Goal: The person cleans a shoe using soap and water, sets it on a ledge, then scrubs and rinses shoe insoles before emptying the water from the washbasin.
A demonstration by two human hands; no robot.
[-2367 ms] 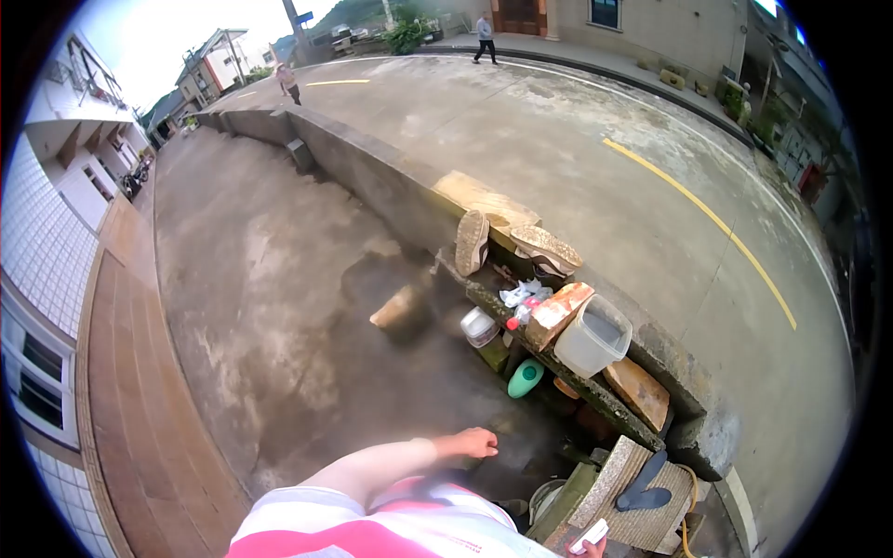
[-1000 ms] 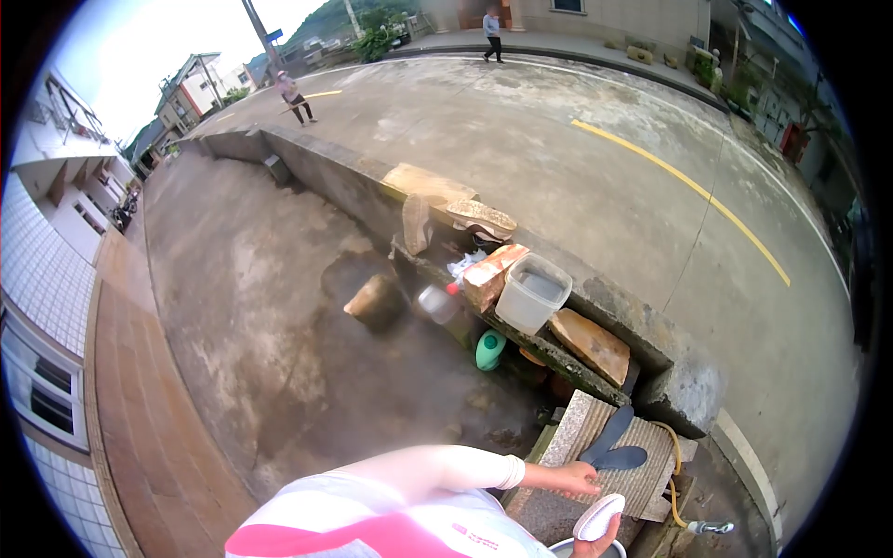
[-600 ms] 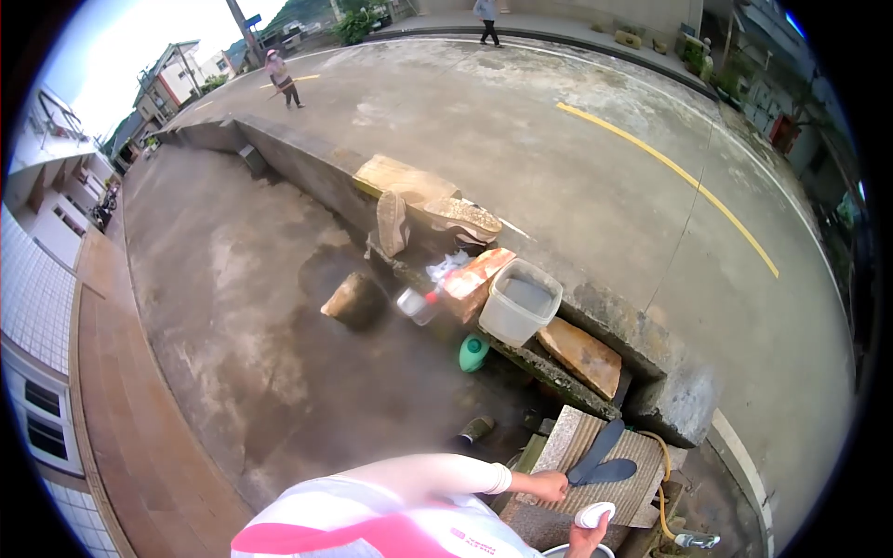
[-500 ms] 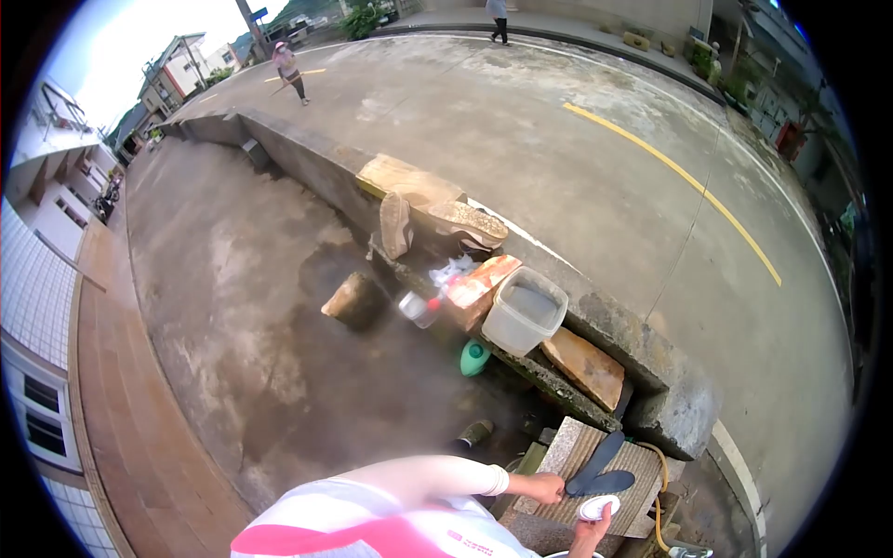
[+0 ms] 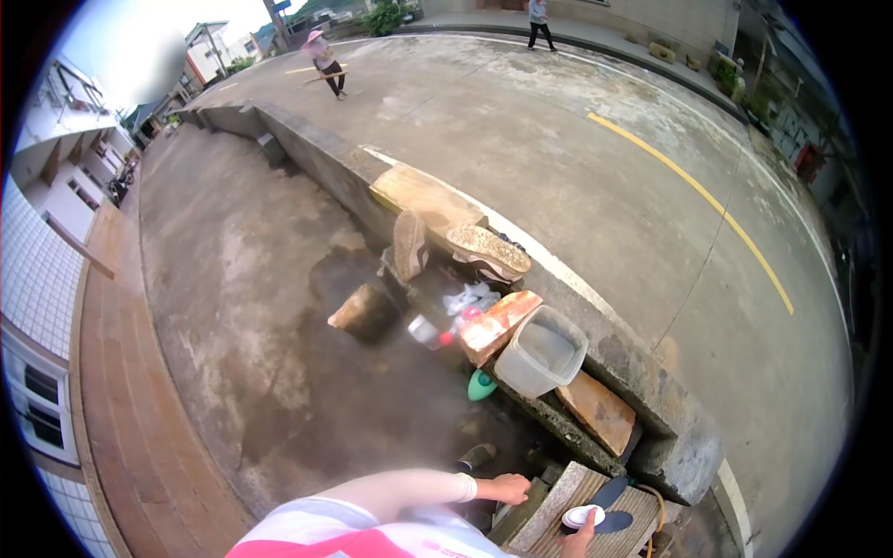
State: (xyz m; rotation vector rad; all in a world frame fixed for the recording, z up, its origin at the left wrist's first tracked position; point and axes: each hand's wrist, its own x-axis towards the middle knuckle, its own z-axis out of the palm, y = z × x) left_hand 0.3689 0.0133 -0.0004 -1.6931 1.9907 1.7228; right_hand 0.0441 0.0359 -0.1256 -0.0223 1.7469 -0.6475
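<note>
Translucent square plastic tub, on the concrete ledge; greyish inside, contents unclear. Small white oval object, clasped between thumb and fingers of right hand, over ribbed grey slab. Left hand nearby; finger closure indeterminable.

Right hand's grip: forearm cut off by the bottom edge. White oval object within it: partly covered by the thumb; type indeterminate. Flat dark-grey insole: partly hidden behind the same hand. Left hand's curled grip: contents not discernible. Ribbed grey-brown slab: cut off at the bottom edge. Pink-and-white fabric shirt: lettering illegible.
</note>
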